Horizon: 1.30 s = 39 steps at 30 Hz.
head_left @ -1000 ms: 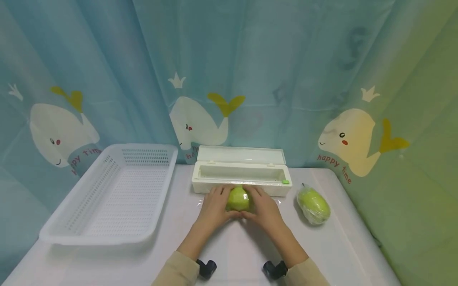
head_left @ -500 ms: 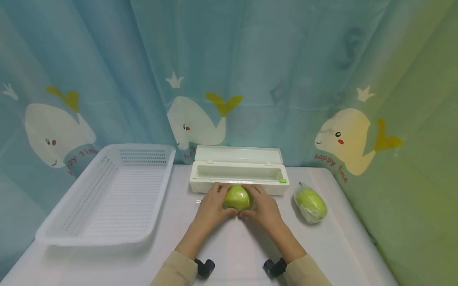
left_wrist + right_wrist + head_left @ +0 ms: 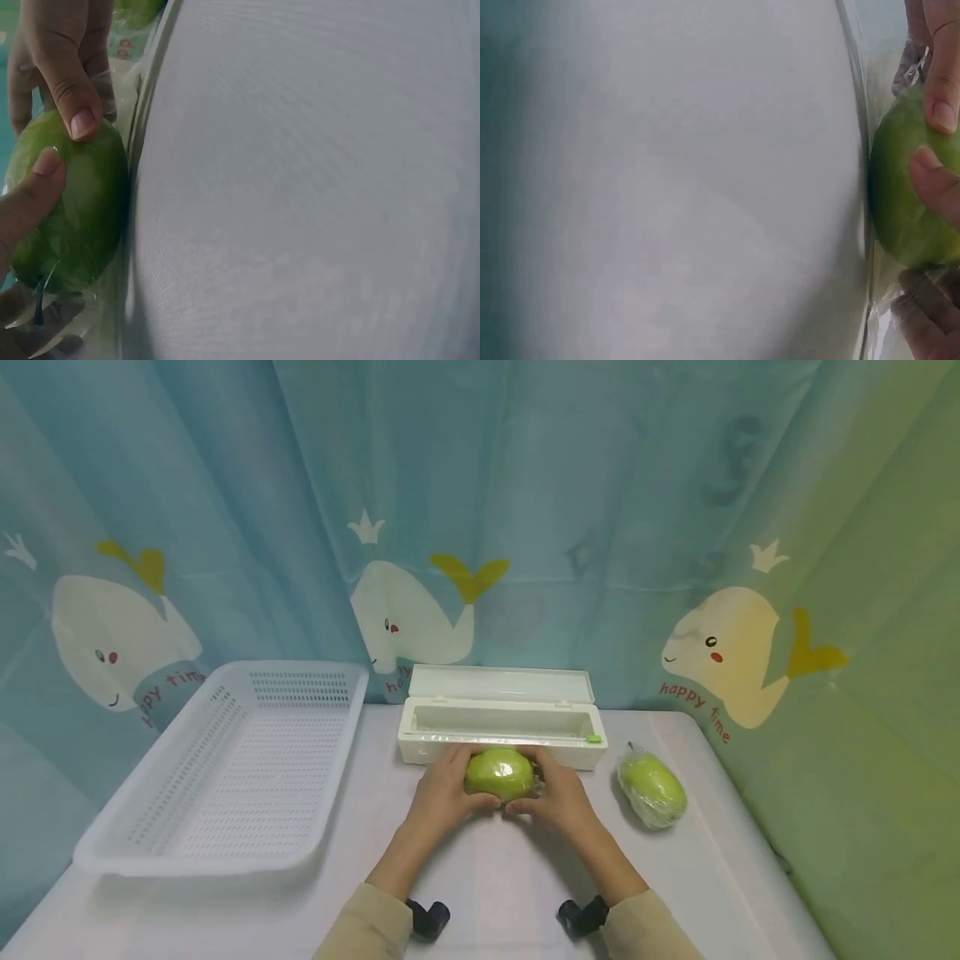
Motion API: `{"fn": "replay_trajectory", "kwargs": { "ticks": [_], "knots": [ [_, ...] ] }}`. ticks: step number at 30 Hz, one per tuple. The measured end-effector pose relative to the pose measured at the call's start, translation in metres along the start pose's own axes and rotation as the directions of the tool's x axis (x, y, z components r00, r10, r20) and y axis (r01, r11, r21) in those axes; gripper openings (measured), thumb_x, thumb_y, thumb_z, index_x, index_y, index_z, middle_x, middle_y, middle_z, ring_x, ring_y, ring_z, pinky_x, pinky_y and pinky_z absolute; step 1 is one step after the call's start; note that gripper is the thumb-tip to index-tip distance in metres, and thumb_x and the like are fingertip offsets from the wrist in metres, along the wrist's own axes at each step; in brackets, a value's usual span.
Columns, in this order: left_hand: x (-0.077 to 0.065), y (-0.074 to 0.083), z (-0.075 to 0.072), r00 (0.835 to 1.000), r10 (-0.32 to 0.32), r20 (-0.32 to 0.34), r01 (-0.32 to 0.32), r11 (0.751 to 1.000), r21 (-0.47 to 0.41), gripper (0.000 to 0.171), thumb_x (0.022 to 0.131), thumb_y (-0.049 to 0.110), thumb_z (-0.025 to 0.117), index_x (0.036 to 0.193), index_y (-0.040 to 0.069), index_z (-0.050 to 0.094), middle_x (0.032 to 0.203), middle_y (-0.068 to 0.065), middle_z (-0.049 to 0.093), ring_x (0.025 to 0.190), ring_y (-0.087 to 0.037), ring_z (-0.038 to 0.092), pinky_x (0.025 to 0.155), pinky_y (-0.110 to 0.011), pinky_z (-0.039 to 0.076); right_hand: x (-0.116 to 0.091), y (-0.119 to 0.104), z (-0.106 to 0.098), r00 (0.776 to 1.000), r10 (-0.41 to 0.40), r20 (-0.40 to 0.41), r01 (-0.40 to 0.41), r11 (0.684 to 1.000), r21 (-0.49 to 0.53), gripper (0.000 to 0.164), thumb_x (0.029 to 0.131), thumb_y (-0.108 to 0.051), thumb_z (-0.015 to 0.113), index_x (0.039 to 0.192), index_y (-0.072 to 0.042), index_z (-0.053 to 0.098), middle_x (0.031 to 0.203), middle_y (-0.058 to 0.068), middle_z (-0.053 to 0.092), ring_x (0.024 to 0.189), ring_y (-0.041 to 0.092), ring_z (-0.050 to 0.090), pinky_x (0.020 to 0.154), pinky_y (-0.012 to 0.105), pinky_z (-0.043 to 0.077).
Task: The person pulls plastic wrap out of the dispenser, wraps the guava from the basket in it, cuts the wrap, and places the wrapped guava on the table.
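A green pear [image 3: 500, 774] in clear plastic film lies between my two hands, in front of the white wrap dispenser [image 3: 501, 727]. My left hand [image 3: 441, 792] grips its left side, and my right hand [image 3: 564, 793] grips the right, with crumpled film between thumb and fingers. Both thumbs lie on the near side and almost meet. Up close in the left wrist view, the film [image 3: 82, 202] is stretched smooth and glossy over the pear, and a dark stem [image 3: 39, 300] shows at one end. Its underside is hidden.
A second film-wrapped pear [image 3: 652, 789] lies to the right. On the left stands a white plastic basket [image 3: 97, 852] with nothing seen inside. The dispenser's lid [image 3: 501, 684] is raised at the back. A patterned curtain [image 3: 540, 510] hangs behind the white table [image 3: 495, 893].
My hands have spread slightly apart at the pear, and more of it shows. Its long side now lies across, left to right. The other pear, basket and dispenser stay put.
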State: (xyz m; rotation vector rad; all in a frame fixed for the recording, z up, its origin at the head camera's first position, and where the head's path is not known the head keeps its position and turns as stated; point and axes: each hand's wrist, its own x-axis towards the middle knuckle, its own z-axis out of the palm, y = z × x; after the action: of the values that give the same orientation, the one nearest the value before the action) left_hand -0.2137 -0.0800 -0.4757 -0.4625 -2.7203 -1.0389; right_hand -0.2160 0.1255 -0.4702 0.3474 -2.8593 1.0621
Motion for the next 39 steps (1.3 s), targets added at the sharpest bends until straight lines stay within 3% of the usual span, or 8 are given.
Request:
{"fn": "replay_trajectory", "kwargs": {
  "ticks": [9, 12, 15, 20, 24, 30, 35, 39],
  "knots": [
    [0.002, -0.002, 0.003, 0.998, -0.041, 0.054, 0.047, 0.994, -0.097, 0.08, 0.068, 0.038, 0.089, 0.135, 0.018, 0.05, 0.131, -0.009, 0.053, 0.119, -0.029, 0.056, 0.101, -0.049, 0.046, 0.0, 0.008, 0.003, 0.999, -0.003, 0.032, -0.002, 0.988, 0.157, 0.089, 0.064, -0.013, 0.094, 0.141, -0.021, 0.048, 0.147, 0.009, 0.053, 0.128, 0.034, 0.057, 0.105, 0.045, 0.047],
    [0.001, -0.002, 0.004, 0.996, -0.058, 0.074, 0.063, 0.995, -0.075, 0.081, 0.07, 0.04, 0.088, 0.137, 0.019, 0.048, 0.132, -0.009, 0.051, 0.12, -0.03, 0.056, 0.1, -0.05, 0.047, -0.002, 0.008, 0.0, 0.998, -0.001, 0.067, -0.012, 0.98, 0.2, 0.087, 0.068, -0.012, 0.092, 0.142, -0.021, 0.047, 0.147, 0.008, 0.053, 0.131, 0.034, 0.054, 0.107, 0.047, 0.045],
    [-0.001, -0.001, 0.002, 0.997, -0.035, 0.065, 0.035, 0.999, 0.0, 0.082, 0.071, 0.044, 0.087, 0.139, 0.02, 0.048, 0.136, -0.008, 0.052, 0.123, -0.03, 0.053, 0.102, -0.05, 0.045, -0.005, 0.006, -0.006, 0.997, -0.033, 0.066, 0.019, 0.98, 0.198, 0.082, 0.071, -0.014, 0.09, 0.142, -0.02, 0.049, 0.143, 0.007, 0.056, 0.131, 0.033, 0.054, 0.107, 0.051, 0.044],
    [-0.007, 0.002, -0.003, 0.998, 0.064, -0.002, -0.063, 0.988, 0.138, 0.079, 0.075, 0.053, 0.081, 0.14, 0.018, 0.052, 0.139, -0.003, 0.057, 0.124, -0.03, 0.05, 0.102, -0.049, 0.044, -0.007, 0.004, -0.014, 0.989, -0.15, -0.002, 0.149, 0.982, 0.119, 0.074, 0.072, -0.018, 0.09, 0.137, -0.01, 0.056, 0.136, 0.009, 0.061, 0.13, 0.031, 0.053, 0.108, 0.054, 0.042],
    [-0.011, 0.005, -0.008, 0.993, 0.108, -0.053, -0.099, 0.984, 0.147, 0.074, 0.078, 0.052, 0.079, 0.138, 0.017, 0.055, 0.138, -0.003, 0.059, 0.123, -0.031, 0.052, 0.102, -0.049, 0.045, -0.008, 0.004, -0.015, 0.974, -0.225, -0.031, 0.226, 0.973, 0.055, 0.072, 0.069, -0.016, 0.091, 0.133, -0.008, 0.059, 0.134, 0.009, 0.063, 0.129, 0.031, 0.054, 0.11, 0.052, 0.04],
    [-0.019, 0.002, -0.015, 0.99, 0.097, -0.103, -0.089, 0.993, 0.08, 0.063, 0.083, 0.046, 0.078, 0.136, 0.019, 0.058, 0.136, -0.002, 0.059, 0.126, -0.03, 0.052, 0.104, -0.05, 0.045, -0.013, 0.006, -0.019, 0.967, -0.252, -0.025, 0.252, 0.967, 0.024, 0.073, 0.07, -0.017, 0.091, 0.135, -0.01, 0.058, 0.136, 0.008, 0.061, 0.13, 0.033, 0.053, 0.11, 0.054, 0.039],
    [-0.026, -0.004, -0.023, 0.983, 0.032, -0.18, -0.029, 0.999, 0.017, 0.055, 0.084, 0.037, 0.08, 0.133, 0.019, 0.061, 0.132, -0.002, 0.061, 0.124, -0.03, 0.052, 0.102, -0.051, 0.046, -0.018, 0.005, -0.026, 0.968, -0.249, -0.029, 0.25, 0.968, 0.012, 0.075, 0.069, -0.018, 0.09, 0.137, -0.013, 0.057, 0.137, 0.007, 0.061, 0.131, 0.033, 0.052, 0.109, 0.056, 0.039],
    [-0.03, -0.006, -0.025, 0.978, 0.029, -0.206, -0.031, 0.999, -0.009, 0.049, 0.083, 0.033, 0.081, 0.127, 0.02, 0.064, 0.125, -0.001, 0.062, 0.121, -0.028, 0.053, 0.099, -0.049, 0.047, -0.021, 0.005, -0.027, 0.951, -0.306, -0.04, 0.305, 0.952, -0.015, 0.071, 0.069, -0.019, 0.09, 0.133, -0.013, 0.06, 0.135, 0.005, 0.062, 0.129, 0.03, 0.053, 0.107, 0.055, 0.041]
  ]
}}
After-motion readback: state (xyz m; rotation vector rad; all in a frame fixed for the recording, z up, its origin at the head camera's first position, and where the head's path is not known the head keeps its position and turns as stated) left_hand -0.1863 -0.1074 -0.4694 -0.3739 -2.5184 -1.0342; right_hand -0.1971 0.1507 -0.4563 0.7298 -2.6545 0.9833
